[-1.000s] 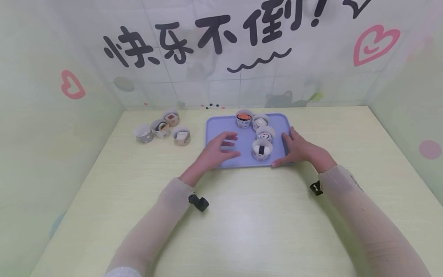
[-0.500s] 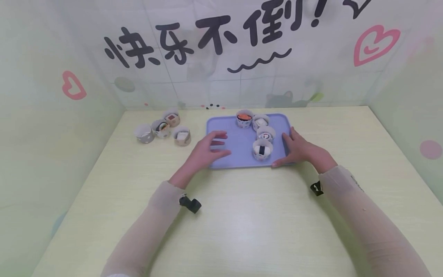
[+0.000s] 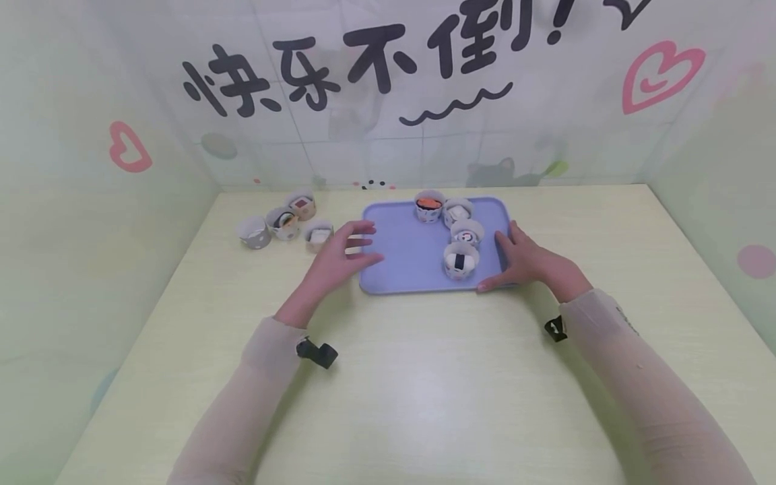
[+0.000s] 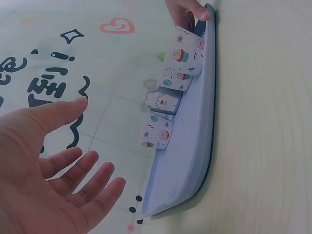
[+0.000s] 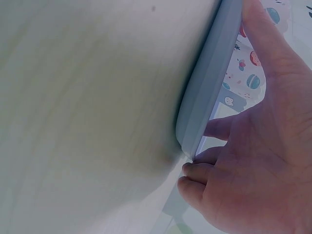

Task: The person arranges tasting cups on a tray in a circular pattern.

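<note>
A lavender-blue tray [image 3: 400,264] lies on the table with several paper cups standing on its right half. Among these are a cup with an orange topping [image 3: 429,205], a white-filled cup [image 3: 457,213], a cup with a round patterned piece [image 3: 467,236] and a cup with a black-banded white piece [image 3: 459,261]. My right hand [image 3: 524,260] grips the tray's right front corner, thumb at the front rim and fingers along the right side. My left hand [image 3: 337,257] hovers by the tray's left edge, fingers apart and holding nothing. In the left wrist view, its palm [image 4: 48,190] faces the tray.
Left of the tray, several more paper cups stand on the table: a grey cup [image 3: 254,233], one with a dark-ringed piece [image 3: 283,223], one with a red-brown piece [image 3: 301,205] and one with a white block [image 3: 318,236], partly near my left hand. A printed wall sheet [image 3: 364,162] rises behind.
My left hand has moved left, from over the tray to its left edge, with fingers spread throughout. The right hand stays on the tray's corner, and the cups have not moved.
</note>
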A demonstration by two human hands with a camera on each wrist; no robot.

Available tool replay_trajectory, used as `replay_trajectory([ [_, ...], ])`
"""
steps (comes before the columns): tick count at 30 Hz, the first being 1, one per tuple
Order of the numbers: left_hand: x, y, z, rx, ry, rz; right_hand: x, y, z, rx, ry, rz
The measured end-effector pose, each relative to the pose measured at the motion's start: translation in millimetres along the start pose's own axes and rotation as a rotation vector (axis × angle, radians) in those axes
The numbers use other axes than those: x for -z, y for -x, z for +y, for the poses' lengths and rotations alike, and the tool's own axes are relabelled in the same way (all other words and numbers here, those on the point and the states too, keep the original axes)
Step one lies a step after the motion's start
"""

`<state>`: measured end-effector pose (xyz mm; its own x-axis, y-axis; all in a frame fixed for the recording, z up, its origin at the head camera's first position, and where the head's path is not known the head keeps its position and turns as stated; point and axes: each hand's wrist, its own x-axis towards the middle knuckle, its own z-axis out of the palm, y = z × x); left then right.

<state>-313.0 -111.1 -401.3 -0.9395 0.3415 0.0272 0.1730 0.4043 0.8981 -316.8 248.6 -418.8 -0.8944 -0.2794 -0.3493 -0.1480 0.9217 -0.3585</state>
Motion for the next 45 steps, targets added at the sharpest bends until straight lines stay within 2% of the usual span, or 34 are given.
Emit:
replay_trajectory([
  [3,6.2,-0.8,1.0,-0.012,0.012,0.015,0,-0.3,1,0.003,0.007,-0.004],
  [7,13.7,-1.5,3.3,0.006,0.019,0.030,-1,-1.0,2,0.008,0.019,-0.009],
  [13,22.9,-3.9,1.7,0.015,-0.011,0.055,0,-0.8,2,0.011,0.024,-0.006],
  [20,31.5,-3.8,1.0,0.027,-0.061,0.115,0,-0.4,2,0.014,0.021,-0.004],
  [26,38.0,-5.4,-2.9,0.053,-0.079,0.142,0,0.0,2,0.018,0.017,-0.002],
  [34,47.1,-7.6,-6.6,0.036,-0.093,0.189,0,0.2,2,0.014,0.018,-0.002],
  [45,56.1,-11.0,-19.4,0.064,-0.153,0.228,0,0.2,2,0.010,0.014,-0.005],
])
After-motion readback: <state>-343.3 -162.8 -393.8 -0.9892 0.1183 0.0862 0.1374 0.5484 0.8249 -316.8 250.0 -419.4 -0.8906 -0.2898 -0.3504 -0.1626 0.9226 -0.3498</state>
